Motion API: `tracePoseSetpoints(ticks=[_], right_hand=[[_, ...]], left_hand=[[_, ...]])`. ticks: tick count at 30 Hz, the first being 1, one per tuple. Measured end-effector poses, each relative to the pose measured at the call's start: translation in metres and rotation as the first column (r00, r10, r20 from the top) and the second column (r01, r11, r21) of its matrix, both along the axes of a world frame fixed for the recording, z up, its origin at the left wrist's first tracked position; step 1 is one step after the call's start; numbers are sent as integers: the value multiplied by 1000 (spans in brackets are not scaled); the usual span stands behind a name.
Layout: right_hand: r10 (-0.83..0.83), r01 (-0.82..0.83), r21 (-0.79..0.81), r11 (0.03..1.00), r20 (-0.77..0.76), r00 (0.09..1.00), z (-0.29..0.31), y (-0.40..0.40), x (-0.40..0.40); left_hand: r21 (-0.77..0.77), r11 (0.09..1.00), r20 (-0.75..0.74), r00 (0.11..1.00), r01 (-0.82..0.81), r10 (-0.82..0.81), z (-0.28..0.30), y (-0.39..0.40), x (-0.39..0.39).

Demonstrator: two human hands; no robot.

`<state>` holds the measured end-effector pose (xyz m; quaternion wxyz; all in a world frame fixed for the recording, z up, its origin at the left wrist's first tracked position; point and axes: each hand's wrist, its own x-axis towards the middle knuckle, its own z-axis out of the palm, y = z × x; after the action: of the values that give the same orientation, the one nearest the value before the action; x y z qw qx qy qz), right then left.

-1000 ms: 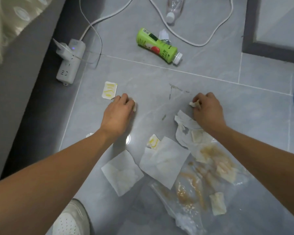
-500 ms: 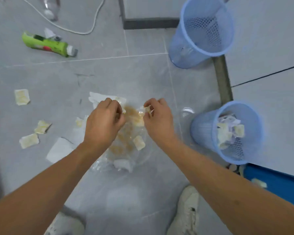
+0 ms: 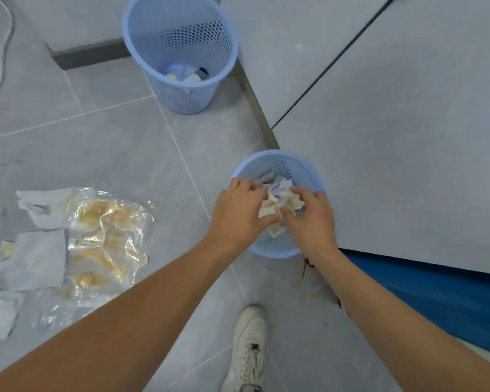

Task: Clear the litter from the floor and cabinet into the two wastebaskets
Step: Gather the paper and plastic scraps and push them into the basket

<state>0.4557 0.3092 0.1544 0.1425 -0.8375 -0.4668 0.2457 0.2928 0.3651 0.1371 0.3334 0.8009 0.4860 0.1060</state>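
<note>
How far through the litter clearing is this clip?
Partway. Both wastebaskets, far and near, already hold scraps. Left hand and right hand hold paper scraps over the near one. The stained plastic bag and tissues remain on the floor.

Near basket [image 3: 309, 171] hemmed right by cabinet [image 3: 408, 137]; its mouth blocked by both hands. Far basket [image 3: 142, 52] mouth open. Floor [image 3: 125, 142] between clear; litter sheet [image 3: 108, 230] left.

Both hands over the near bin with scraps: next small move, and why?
Probably open the fingers and let go. Left hand and right hand hold the stained paper scraps directly above the near wastebasket, so they should fall inside. The greasy plastic bag and tissues remain on the floor.
</note>
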Motion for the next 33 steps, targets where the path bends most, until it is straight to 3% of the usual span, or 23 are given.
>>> tracePoseSetpoints(ticks=[2, 6, 14, 23, 33], right_hand=[[34, -33, -38, 999, 33, 999, -3, -1, -1], [90, -90, 50, 995, -5, 996, 0, 4, -52], [388, -372, 134, 918, -114, 915, -27, 34, -258], [732, -726, 103, 680, -149, 665, -109, 54, -514], [913, -918, 4, 397, -110, 394, -210, 55, -659]], left_hand=[[-3, 1000, 4, 1000, 13, -13, 1, -8, -9], [81, 996, -8, 999, -48, 49, -4, -22, -78], [68, 943, -166, 929, -324, 331, -29, -44, -307], [45, 777, -293, 736, -627, 611, -81, -94, -538], [-60, 596, -381, 570, -801, 728, -171, -128, -646]])
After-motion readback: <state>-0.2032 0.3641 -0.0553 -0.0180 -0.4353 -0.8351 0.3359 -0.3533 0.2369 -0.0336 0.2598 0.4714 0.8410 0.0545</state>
